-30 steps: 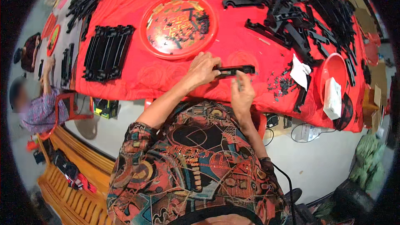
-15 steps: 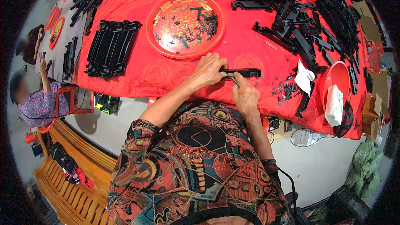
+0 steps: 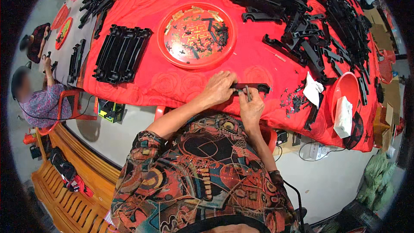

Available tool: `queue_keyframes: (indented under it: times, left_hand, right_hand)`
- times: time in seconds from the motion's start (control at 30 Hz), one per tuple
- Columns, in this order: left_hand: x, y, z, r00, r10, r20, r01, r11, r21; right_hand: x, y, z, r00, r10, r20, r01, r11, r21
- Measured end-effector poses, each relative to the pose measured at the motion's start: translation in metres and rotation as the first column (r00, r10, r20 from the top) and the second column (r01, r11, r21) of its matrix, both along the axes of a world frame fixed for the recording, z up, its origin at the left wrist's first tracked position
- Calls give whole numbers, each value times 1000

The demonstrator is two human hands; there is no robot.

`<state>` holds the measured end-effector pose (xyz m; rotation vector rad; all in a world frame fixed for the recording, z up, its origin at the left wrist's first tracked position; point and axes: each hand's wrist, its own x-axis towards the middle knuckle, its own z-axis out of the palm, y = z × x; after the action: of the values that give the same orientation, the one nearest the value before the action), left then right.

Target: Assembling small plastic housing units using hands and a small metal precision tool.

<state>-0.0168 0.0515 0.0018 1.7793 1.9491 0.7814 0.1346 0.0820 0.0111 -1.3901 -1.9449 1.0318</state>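
Note:
Close to the near edge of the red-covered table, my left hand (image 3: pixel 221 87) grips the left end of a long black plastic part (image 3: pixel 260 87). My right hand (image 3: pixel 252 104) is closed round a slim greyish tool (image 3: pixel 247 93), which stands nearly upright against the part's near side; its exact kind is too small to make out. Beyond my hands lies a round red tray (image 3: pixel 196 64) with small black bits and yellowish pieces in it. Small black scraps (image 3: pixel 291 102) are scattered to the right of the part.
Black parts are stacked in a row (image 3: pixel 122 55) at left, and a large heap (image 3: pixel 297 34) fills the far right. A crumpled white tissue (image 3: pixel 313 89), a red bowl (image 3: pixel 347 82) and a white tissue pack (image 3: pixel 343 118) sit at right. Another person (image 3: pixel 43 99) sits at far left.
The tool in my right hand has turned from lying slantwise along the part to nearly upright. My left hand still holds the part's left end. The whole view has shifted slightly.

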Motion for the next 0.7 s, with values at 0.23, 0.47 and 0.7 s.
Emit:
queue_keyframes:
  times: [0.23,0.47,0.7]
  left_hand:
    - [-3,0,-3,996,-90,-23,93,977,191]
    - [0,-10,7,984,-114,-140,151,945,290]
    - [14,-24,0,925,-38,-378,197,899,391]
  right_hand:
    - [9,14,-19,975,-52,-215,42,998,-52]
    - [2,16,-6,996,11,-88,-9,1000,23]
    - [-2,10,-14,999,34,9,-36,945,325]
